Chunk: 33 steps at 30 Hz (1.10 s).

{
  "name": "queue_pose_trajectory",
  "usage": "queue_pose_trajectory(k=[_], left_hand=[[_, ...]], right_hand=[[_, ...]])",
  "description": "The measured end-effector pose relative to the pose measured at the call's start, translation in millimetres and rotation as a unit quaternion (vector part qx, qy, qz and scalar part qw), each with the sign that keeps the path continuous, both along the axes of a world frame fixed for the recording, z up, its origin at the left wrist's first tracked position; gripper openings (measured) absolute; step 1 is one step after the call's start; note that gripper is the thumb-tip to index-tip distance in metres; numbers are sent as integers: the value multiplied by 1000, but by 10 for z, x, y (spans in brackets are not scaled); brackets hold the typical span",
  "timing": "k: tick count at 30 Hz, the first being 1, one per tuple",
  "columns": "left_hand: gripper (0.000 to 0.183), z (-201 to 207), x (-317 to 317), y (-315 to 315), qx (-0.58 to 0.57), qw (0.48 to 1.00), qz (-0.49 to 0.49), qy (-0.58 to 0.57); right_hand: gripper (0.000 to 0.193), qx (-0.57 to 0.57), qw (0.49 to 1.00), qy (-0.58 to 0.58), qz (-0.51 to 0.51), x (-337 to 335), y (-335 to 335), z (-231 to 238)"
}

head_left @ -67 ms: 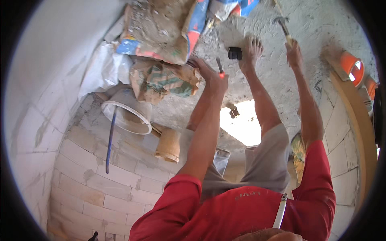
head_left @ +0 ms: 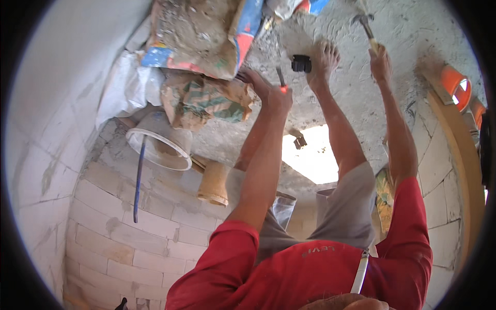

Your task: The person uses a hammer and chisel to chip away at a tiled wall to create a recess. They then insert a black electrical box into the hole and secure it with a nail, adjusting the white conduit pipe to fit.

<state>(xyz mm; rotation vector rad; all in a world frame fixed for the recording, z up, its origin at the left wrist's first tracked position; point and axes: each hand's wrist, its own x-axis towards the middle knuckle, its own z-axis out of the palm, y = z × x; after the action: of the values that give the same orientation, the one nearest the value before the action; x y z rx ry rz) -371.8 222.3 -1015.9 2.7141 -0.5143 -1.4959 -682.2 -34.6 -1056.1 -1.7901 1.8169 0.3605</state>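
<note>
The person's right hand (head_left: 381,66) grips a hammer (head_left: 368,32) by its handle over the floor (head_left: 356,103). The left hand (head_left: 279,99) is closed around what seems a chisel (head_left: 280,76), near a black block (head_left: 301,63) beside the bare foot (head_left: 324,62).

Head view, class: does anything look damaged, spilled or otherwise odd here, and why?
Yes. The brown-and-green paper lies crumpled, as if discarded. Grit lies over the blue-edged sack, like a spill. A bare foot seems unusual with a hammer in the right hand.
</note>
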Motion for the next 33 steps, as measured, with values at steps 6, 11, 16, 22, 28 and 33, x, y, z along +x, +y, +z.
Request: queue_pose_trajectory(k=[6, 11, 16, 22, 28, 33], left_hand=[[60, -1045, -341, -103, 34, 981, -148, -124], [77, -705, -982, -559, -134, 973, 68, -175], [73, -674, -742, -1073, -69, 995, 62, -39], [61, 974, 77, -1502, -221, 644, 560, 472], [73, 3622, 1235, -1678, -386, 438, 546, 600], [66, 5636, 2055, -1915, -511, 471, 424, 581]], right_hand=[[39, -116, 993, 1, 11, -415, 342, -1122], [48, -104, 992, 57, 44, -465, 570, -1080], [50, -18, 994, -77, -72, 334, 536, -405], [69, 171, 890, -393, -154, 1541, 344, 1480], [87, 145, 864, -483, -17, 3036, 9, 4535], [96, -82, 839, -521, 130, 3909, -118, 6513]])
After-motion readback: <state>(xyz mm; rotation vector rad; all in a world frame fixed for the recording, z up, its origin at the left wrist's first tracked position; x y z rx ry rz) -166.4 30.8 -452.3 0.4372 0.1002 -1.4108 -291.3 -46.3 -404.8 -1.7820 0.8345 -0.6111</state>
